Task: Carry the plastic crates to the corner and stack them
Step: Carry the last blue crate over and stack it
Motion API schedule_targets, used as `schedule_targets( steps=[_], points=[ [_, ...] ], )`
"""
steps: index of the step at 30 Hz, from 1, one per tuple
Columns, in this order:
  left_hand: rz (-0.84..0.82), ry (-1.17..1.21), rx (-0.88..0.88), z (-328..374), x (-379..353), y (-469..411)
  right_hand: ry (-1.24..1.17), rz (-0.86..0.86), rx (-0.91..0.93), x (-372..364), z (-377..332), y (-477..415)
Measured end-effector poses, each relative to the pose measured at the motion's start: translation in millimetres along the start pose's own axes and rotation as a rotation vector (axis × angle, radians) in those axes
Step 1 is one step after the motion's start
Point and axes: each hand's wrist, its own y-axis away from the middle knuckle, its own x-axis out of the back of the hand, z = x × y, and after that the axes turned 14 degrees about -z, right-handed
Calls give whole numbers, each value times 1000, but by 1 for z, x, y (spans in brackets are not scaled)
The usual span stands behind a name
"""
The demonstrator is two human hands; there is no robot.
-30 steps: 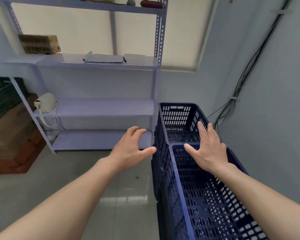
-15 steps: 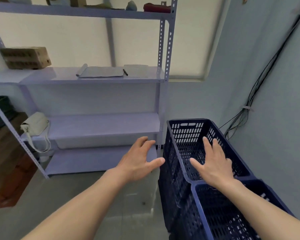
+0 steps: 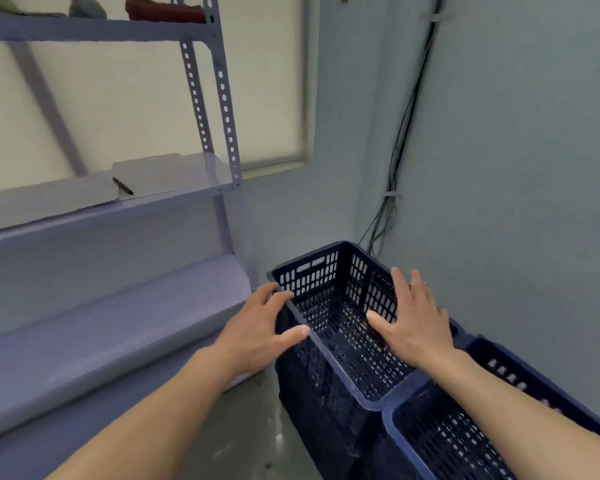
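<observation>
The far crate stands in the corner between the shelf and the wall, with a second crate touching its near end. The left hand hovers at its left rim and the right hand over its right side. Both have their fingers spread and grip nothing.

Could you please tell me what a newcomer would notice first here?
The two open hands: the left hand at the left rim and the right hand over the right rim of an empty dark blue crate in the room's corner. A second crate sits just nearer. Grey metal shelving stands left; black cables run down the right wall.
</observation>
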Motion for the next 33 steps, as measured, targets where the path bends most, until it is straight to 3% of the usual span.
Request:
schedule_targets(
  steps=[7,19,26,33],
  points=[
    [-161,-128,-191,-28,30,-59,-40,61,-305,-20,-15,17],
    [-311,-276,-465,-20,12,-78,-125,155,-592,-45,-19,115],
    [-364,-349,-522,-25,4,-62,-135,113,-685,-76,-25,163],
    [-445,-457,-532,-45,-20,-92,-158,-39,-754,-114,-26,162]
  ],
)
